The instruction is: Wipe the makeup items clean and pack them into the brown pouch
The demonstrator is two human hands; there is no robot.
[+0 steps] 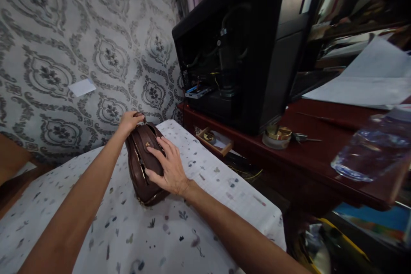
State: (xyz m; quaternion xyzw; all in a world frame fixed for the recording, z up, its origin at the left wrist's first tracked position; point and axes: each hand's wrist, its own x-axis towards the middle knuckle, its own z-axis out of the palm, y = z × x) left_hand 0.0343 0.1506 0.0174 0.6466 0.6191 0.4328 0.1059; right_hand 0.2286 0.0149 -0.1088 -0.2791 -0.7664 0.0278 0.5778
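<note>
Grey wallpaper with a dark ornamental pattern (64, 43) fills the back of the room, and in front of it lies a surface covered by a white cloth printed with small leaves and specks (205, 180). On that cloth, toward its far edge and well in from the right-hand edge, stands a small dark brown leather bag with a gold stud and zip (141, 167), tipped slightly to one side. The left hand (130, 120) is closed around the bag's top, where a handle or zip pull seems to be; the fingers hide which. The right hand (168, 165) lies flat and open against the bag's near side, fingers spread, pressing rather than gripping. Beside the cloth's right-hand edge stands a dark red wooden desk (308, 158) carrying an open black computer case (237, 51), a small round tin (276, 136), loose white papers (369, 81) and a clear plastic bottle (372, 150).
</note>
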